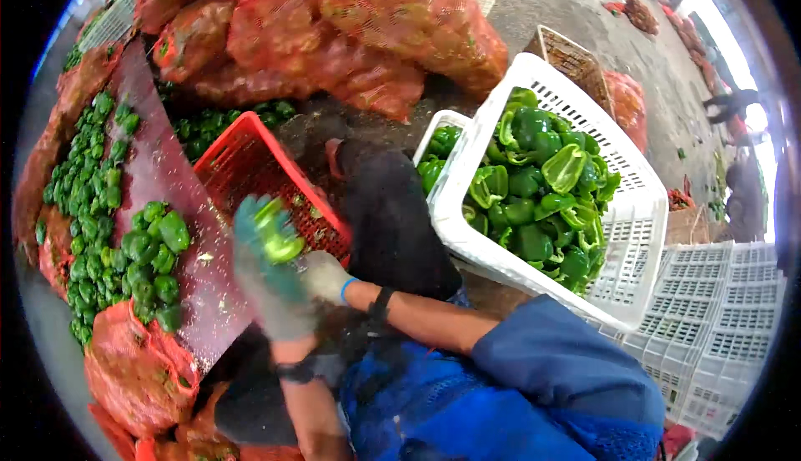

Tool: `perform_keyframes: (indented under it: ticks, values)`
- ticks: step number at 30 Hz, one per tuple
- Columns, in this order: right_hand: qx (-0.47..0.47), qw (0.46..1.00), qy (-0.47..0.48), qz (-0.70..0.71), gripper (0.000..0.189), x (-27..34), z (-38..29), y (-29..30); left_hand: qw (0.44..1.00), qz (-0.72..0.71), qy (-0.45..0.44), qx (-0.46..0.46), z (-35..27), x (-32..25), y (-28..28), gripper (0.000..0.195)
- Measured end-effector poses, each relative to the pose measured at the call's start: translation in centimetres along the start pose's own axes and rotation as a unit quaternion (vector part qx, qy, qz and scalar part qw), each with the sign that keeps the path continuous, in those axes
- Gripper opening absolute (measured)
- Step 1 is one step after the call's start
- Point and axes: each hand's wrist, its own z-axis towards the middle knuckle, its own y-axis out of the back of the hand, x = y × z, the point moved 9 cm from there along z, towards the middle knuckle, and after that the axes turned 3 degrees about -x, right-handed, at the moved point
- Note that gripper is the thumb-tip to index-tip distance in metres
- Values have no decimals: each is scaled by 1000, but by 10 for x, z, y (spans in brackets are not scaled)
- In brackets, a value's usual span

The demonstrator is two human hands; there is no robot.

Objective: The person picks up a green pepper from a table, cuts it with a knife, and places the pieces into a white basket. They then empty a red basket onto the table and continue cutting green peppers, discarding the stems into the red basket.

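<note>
My left hand (269, 279), in a grey-and-green work glove and blurred by motion, holds a cut piece of green bell pepper (276, 232). The pale inner side of the piece shows. Close beside it is my right hand (324, 278) in a light glove with a blue band at the wrist. Its fingers are partly hidden behind the left hand, so I cannot tell whether they hold anything. Both hands are over the near edge of a red plastic crate (269, 167), which has small scraps on its floor. Whole green bell peppers (156, 242) lie on a reddish board (169, 167) to the left.
On the right, a tilted white plastic crate (632, 229) holds many cut green peppers (538, 179). A smaller white crate (447, 120) stands behind it. Red mesh sacks (350, 29) are piled at the back, another mesh sack (134, 367) at lower left. Stacked white crates (707, 317) stand at far right.
</note>
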Motion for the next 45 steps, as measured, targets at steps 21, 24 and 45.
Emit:
perform_keyframes:
  ticks: [21,24,45]
  values:
    - [83,944,-192,255,15,25,-17,-16,622,650,-119,-421,28,-96,394,63]
    - [76,947,-187,251,14,17,-14,-20,655,651,-31,-382,52,-84,407,69]
    - [25,987,156,-14,33,112,-30,-23,960,-10,-67,-270,-13,45,309,61]
